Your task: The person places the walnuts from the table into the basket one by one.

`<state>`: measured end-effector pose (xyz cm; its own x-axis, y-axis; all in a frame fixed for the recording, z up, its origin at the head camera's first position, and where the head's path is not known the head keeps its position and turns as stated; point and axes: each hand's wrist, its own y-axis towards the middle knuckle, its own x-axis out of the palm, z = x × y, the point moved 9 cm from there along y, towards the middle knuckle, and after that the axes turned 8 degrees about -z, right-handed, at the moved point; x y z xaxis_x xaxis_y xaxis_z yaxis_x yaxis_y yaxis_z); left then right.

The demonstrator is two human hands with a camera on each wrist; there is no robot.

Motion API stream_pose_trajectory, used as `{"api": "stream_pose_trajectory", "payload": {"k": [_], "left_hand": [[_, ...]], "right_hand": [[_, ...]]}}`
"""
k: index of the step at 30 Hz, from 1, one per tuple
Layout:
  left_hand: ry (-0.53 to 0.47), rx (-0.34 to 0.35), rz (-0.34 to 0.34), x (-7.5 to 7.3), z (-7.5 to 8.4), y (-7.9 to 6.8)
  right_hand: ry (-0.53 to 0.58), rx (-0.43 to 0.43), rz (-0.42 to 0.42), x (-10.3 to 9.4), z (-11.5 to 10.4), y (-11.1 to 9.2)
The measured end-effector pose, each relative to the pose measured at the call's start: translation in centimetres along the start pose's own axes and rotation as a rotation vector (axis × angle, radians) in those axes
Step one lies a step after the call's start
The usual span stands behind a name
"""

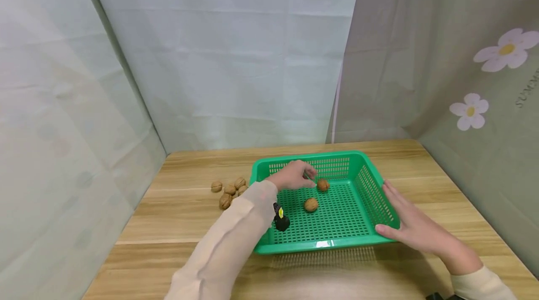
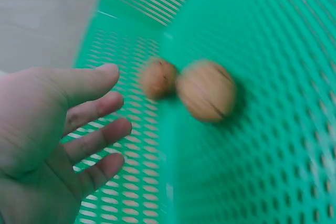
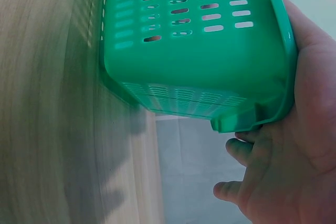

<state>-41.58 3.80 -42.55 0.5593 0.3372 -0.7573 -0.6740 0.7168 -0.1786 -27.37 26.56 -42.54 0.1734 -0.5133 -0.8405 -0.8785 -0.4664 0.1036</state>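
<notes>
A green plastic basket (image 1: 324, 245) with slotted walls and a perforated floor stands on the wooden table. Two walnuts lie in it: one walnut (image 1: 323, 185) near the far wall, another walnut (image 1: 311, 204) nearer the middle. In the left wrist view, blurred, they appear side by side. My left hand (image 1: 294, 174) reaches over the basket's left part, fingers spread and loosely bent, holding nothing, just left of the far walnut. My right hand (image 1: 414, 223) rests against the basket's right rim, thumb at the near right corner. In the right wrist view its fingers (image 3: 239, 150) extend loosely beyond the rim.
Several loose walnuts (image 1: 229, 189) lie on the table (image 1: 177, 206) left of the basket, partly hidden by my left sleeve (image 1: 236, 239). Pale fabric curtains (image 1: 252, 66) hang behind the table and at both sides.
</notes>
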Motion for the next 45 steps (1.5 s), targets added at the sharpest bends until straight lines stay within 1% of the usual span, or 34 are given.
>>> {"api": "stream_pose_trajectory", "payload": {"k": [3,6,8,10,11,13,15,17,19,21,23,25,28,30,32,34,37,41,45], "left_hand": [[-0.054,0.024,0.051,-1.9,0.9,-1.5],[-0.073,0.037,0.115,-4.1,1.3,-3.6],[-0.06,0.038,0.172,-5.8,1.0,-5.2],[-0.048,0.024,0.237,-7.6,0.0,-7.1],[-0.039,0.01,0.271,-8.4,-0.8,-8.1],[-0.028,-0.029,0.338,-9.9,-3.1,-10.3],[-0.02,-0.079,0.398,-11.1,-5.8,-12.6],[-0.007,-0.132,0.446,-11.8,-8.8,-14.9],[0.0,-0.191,0.473,-12.0,-11.8,-17.1],[0.005,-0.246,0.482,-11.8,-14.4,-19.0],[0.008,-0.287,0.487,-11.3,-16.8,-20.6],[0.01,-0.314,0.49,-10.6,-18.8,-21.9],[0.007,-0.316,0.505,-9.6,-21.1,-22.9],[-0.005,-0.315,0.507,-8.9,-22.3,-23.2],[-0.028,-0.326,0.503,-8.3,-23.1,-23.2],[-0.039,-0.34,0.494,-7.8,-23.4,-23.1],[-0.015,-0.355,0.489,-7.4,-23.4,-22.7],[0.032,-0.355,0.499,-7.3,-23.2,-22.0],[0.037,-0.35,0.514,-7.2,-23.1,-21.2]], "right_hand": [[0.002,-0.002,0.0,0.1,0.0,0.0],[-0.003,-0.001,0.001,0.0,-0.2,0.1],[-0.009,0.001,0.002,-0.1,-0.2,0.1],[-0.017,0.006,0.001,-0.2,-0.3,0.2],[-0.018,0.009,0.001,-0.2,-0.2,0.2],[-0.019,0.016,-0.003,-0.3,-0.2,0.2],[-0.019,0.021,-0.004,-0.3,-0.1,0.2],[-0.021,0.024,-0.006,-0.3,-0.1,0.1],[-0.027,0.025,-0.006,-0.3,-0.1,0.1],[-0.034,0.026,-0.005,-0.3,0.0,0.1],[-0.041,0.026,-0.004,-0.3,-0.1,0.1],[-0.047,0.024,-0.001,-0.3,-0.1,0.1],[-0.048,0.02,0.0,-0.3,-0.1,0.1],[-0.038,0.02,-0.003,-0.2,-0.1,0.2],[-0.027,0.021,-0.005,-0.2,-0.1,0.1],[-0.018,0.024,-0.007,-0.1,-0.1,0.1],[-0.011,0.024,-0.005,-0.1,-0.2,0.0],[-0.001,0.017,0.001,-0.1,-0.2,0.0],[0.01,0.013,0.003,-0.1,-0.2,0.1]]}}
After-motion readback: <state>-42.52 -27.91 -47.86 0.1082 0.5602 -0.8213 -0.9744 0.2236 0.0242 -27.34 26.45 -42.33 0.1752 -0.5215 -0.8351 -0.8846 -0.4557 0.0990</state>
